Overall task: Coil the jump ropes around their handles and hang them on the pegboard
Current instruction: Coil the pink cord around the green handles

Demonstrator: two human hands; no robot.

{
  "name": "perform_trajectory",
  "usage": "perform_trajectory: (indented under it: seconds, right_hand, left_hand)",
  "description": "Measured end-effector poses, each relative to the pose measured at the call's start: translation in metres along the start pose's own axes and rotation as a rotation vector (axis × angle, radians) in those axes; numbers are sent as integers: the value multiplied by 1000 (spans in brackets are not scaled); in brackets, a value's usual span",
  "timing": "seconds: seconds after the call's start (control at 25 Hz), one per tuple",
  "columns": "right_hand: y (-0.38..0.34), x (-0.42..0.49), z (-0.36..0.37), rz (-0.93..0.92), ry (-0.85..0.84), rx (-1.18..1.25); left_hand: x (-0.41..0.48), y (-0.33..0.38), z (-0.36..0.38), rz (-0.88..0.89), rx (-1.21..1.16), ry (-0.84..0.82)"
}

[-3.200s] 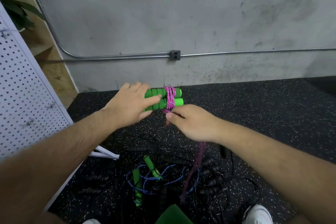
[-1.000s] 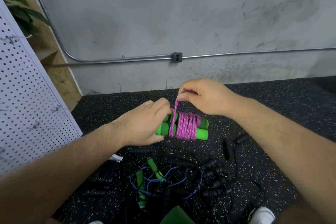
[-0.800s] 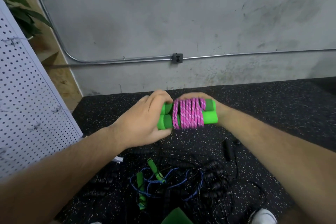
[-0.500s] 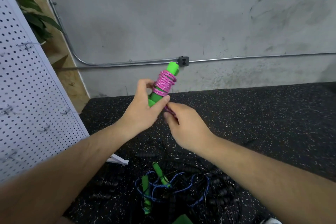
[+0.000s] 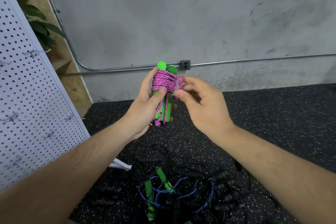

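My left hand (image 5: 145,107) grips the two green handles (image 5: 168,104) of a jump rope, held upright side by side at chest height. Pink rope (image 5: 164,82) is coiled tightly round their upper half, and my left thumb presses its lowest turn. A short pink loop (image 5: 180,82) sticks out to the right of the coil, and my right hand (image 5: 203,107) pinches it between thumb and fingers. The white pegboard (image 5: 27,96) with several wire hooks leans at the left.
On the black speckled floor (image 5: 272,114) below lies a tangle of ropes: a blue rope with green handles (image 5: 163,187) and several black ropes with black handles (image 5: 223,187). A grey wall with a conduit and box (image 5: 185,64) stands behind. A plant (image 5: 41,29) sits behind the pegboard.
Over the last seconds the pink rope was wound round the handles. The bundle turned from lying sideways to upright, and my right hand moved from below it to the loop at its right.
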State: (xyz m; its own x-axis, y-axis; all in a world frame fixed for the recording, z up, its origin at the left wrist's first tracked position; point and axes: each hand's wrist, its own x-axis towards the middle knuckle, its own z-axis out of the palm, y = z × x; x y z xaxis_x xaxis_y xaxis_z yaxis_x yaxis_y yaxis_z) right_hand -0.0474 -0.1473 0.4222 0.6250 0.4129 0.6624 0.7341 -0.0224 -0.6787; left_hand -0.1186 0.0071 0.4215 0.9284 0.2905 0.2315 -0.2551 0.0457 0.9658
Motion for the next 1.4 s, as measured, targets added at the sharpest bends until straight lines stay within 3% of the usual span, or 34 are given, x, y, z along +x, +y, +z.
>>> perform_trajectory:
  seconds: [0.24,0.4,0.6,0.88,1.0,1.2,1.4]
  right_hand:
    - [9,-1,-12,-69,-88,-181]
    - [11,-5,-11,-198,-115,-347]
    - [11,-5,-17,-234,-137,-466]
    - [7,-8,-12,-205,-111,-431]
    - [6,-9,-9,-95,-130,-302]
    - [-1,-13,0,353,-105,95]
    - [-9,-15,5,681,-64,424]
  left_hand:
    - [0,10,2,-110,-114,42]
    - [0,7,8,-48,-89,73]
    - [1,3,8,-27,-49,54]
    - [-2,0,15,-35,-30,1]
    - [-3,-3,15,-41,-26,-12]
    - [-3,-3,15,-33,-6,-22]
    - [-6,-5,16,-28,54,-49]
